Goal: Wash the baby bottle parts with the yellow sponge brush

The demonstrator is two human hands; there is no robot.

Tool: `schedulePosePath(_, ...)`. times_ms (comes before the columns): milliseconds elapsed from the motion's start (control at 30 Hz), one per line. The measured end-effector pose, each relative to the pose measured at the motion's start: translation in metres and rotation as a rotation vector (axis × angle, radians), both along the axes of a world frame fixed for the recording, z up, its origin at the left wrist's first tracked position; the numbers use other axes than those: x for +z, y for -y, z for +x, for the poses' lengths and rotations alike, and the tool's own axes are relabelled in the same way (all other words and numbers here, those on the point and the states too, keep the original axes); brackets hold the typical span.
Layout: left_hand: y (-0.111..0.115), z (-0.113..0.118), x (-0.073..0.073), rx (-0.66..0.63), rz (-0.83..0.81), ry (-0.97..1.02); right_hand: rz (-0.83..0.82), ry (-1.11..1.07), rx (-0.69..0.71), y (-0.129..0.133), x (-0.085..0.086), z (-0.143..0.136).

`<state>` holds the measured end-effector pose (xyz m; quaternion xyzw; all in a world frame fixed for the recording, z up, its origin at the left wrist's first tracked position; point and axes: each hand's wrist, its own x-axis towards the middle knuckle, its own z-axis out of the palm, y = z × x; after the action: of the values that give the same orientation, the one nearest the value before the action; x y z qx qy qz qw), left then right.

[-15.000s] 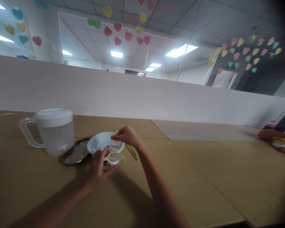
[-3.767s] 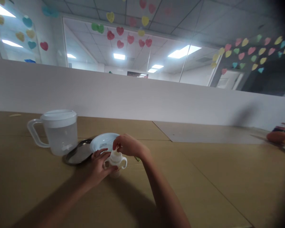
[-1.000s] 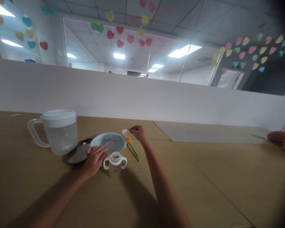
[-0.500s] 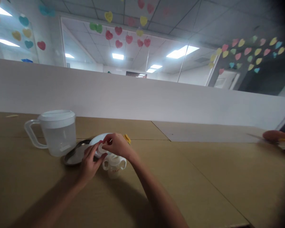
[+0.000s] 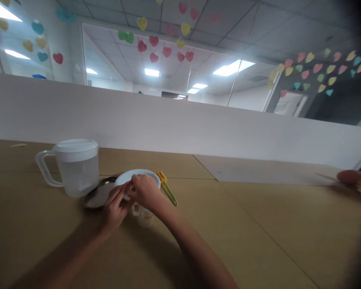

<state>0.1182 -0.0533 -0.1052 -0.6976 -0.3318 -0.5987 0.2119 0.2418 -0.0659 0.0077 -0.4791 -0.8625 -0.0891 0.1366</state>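
My left hand (image 5: 116, 206) and my right hand (image 5: 144, 190) meet over the near side of a white bowl (image 5: 140, 171). Both are closed around a small white bottle top, almost wholly hidden by the fingers now. Just below my right hand stands a clear baby bottle (image 5: 145, 217) with white side handles and small red print; its upper part is covered by the hand. To the left of the bowl lies a shiny metal tray (image 5: 98, 197), partly behind my left fingers. Beyond my right wrist is a bottle brush (image 5: 169, 193) with a yellow sponge head and green handle.
A lidded clear plastic pitcher (image 5: 80, 172) with its handle to the left stands behind the tray. At the far right edge, a blurred brownish-red object (image 5: 350, 176) rests on the tabletop. A white low wall (image 5: 168, 124) closes off the table's back.
My right hand has turned and come lower over the bottle top, hiding it and the bottle's upper part. The brush's green handle and more of the bowl now show. The view has shifted slightly.
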Motion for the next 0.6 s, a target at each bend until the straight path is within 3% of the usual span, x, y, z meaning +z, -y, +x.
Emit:
schedulePosePath(133, 0.001, 0.000, 0.002, -0.008, 0.017, -0.024, -0.011, 0.000, 0.010, -0.001, 0.004, 0.003)
schedulePosePath(300, 0.002, -0.001, -0.001, -0.031, 0.009, -0.019, -0.078, -0.231, 0.142, -0.009, 0.008, 0.015)
schedulePosePath(500, 0.008, -0.001, 0.002, -0.054, -0.088, 0.047, -0.640, -0.785, 0.308, -0.029, 0.005, 0.027)
schedulePosePath(533, 0.007, -0.001, 0.003, -0.057, -0.104, 0.072, -0.681, -0.866, 0.312, -0.034, 0.003, 0.028)
schedulePosePath(600, 0.003, -0.003, 0.005, -0.039, -0.131, 0.122, -0.614, -0.939, 0.264, -0.043, 0.000, 0.032)
